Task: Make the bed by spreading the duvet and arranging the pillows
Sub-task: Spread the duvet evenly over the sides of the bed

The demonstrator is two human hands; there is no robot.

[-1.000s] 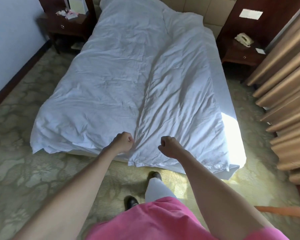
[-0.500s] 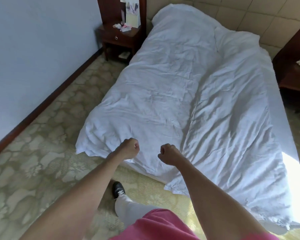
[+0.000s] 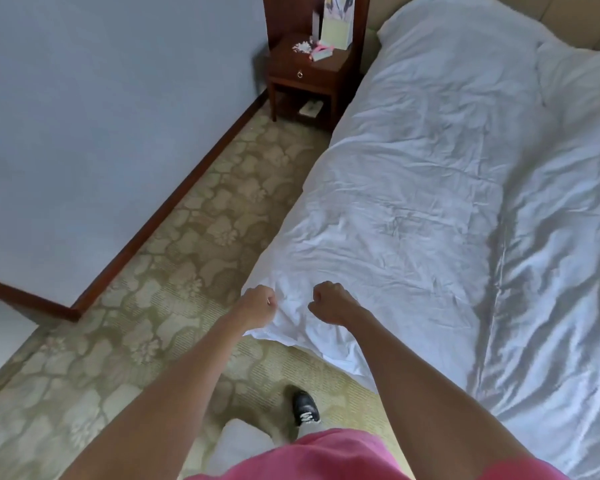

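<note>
Both hands, left (image 3: 257,306) and right (image 3: 329,303), fisted over the duvet (image 3: 413,202) corner.

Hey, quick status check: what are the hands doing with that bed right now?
Left hand and right hand both fisted over the duvet near its foot corner; grip unclear. Duvet spread but wrinkled. Nothing in the way.

White duvet (image 3: 413,188); beige floral-patterned carpet (image 3: 174,258); dark reddish-brown nightstand (image 3: 307,69) at 12 o'clock; pale blue wall (image 3: 94,98); pink garment (image 3: 333,455); black shoe (image 3: 305,407).
</note>
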